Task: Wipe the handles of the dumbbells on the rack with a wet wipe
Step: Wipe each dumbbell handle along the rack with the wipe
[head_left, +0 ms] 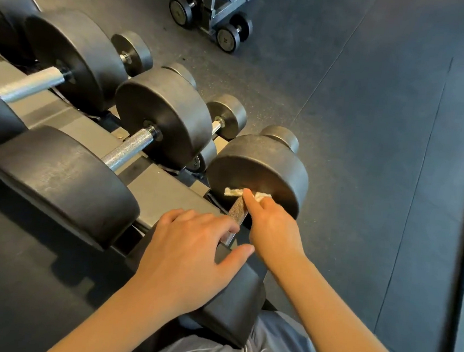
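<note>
While left hand rests, right hand pinches wipe.

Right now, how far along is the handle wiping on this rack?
Nothing shows which handles are already done. In hand: the right hand presses the wet wipe on the nearest dumbbell's handle; the left hand steadies its near head. Possibly left: the middle handle and far handle.

No readable text — dumbbells unmarked
</note>
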